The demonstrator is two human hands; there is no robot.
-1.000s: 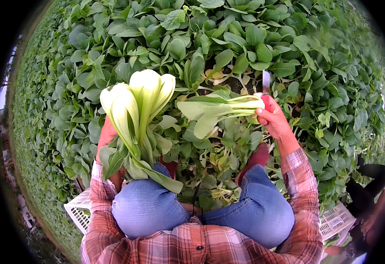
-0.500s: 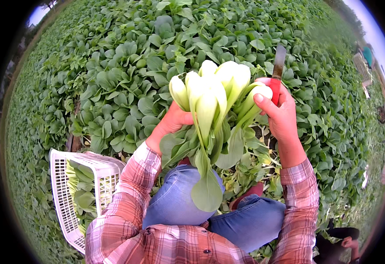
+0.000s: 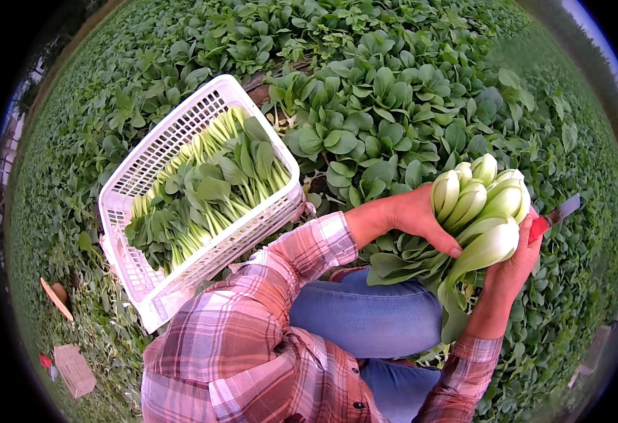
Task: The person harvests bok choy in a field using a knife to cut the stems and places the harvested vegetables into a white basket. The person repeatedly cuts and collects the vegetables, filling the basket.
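A bunch of several bok choy [image 3: 482, 194] is gathered between my hands, pale stem ends upward and green leaves hanging below. My left hand [image 3: 418, 217] is wrapped round the bunch from its left, thumb across the stems. On the other side my right hand [image 3: 512, 266] presses against the bunch and also grips a knife [image 3: 559, 210]. The knife has a red handle, and its short blade points outward to the right. Part of the handle and the right fingers are hidden behind the stems.
Left of my arm stands a white slatted plastic crate [image 3: 143, 299], with rows of bok choy [image 3: 214, 187] lying inside. Dense leafy plants [image 3: 386, 88] grow all round. A piece of cardboard [image 3: 75, 370] lies at the lower left. My bent knees [image 3: 372, 314] are below the bunch.
The view has swung left, so the crate now shows whole. The loose bok choy in my right hand has joined the bunch, and both hands now close on it together.
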